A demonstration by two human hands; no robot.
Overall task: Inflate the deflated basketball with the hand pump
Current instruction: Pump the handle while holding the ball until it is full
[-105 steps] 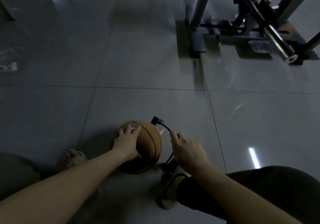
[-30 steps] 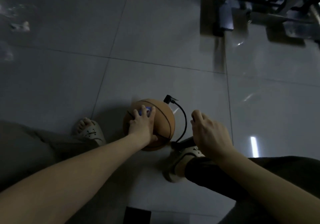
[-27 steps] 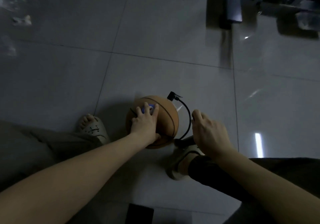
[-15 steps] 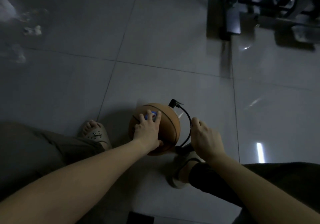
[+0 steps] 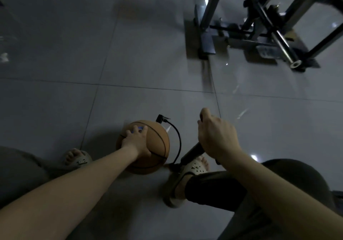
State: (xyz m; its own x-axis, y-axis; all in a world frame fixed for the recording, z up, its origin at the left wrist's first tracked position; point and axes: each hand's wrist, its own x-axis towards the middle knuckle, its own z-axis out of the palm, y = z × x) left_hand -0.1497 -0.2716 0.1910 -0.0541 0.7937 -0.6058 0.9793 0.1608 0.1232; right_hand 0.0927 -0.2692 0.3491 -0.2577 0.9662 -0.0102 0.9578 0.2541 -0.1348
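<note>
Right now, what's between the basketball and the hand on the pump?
The black hose curves through that gap, from atop the basketball down to the pump under the right hand. Head view shows it.

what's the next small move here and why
Probably push the right hand down for a stroke: it grips the top of the pump, held high above the barrel. The hose reaches the ball, which the left hand steadies.
</note>
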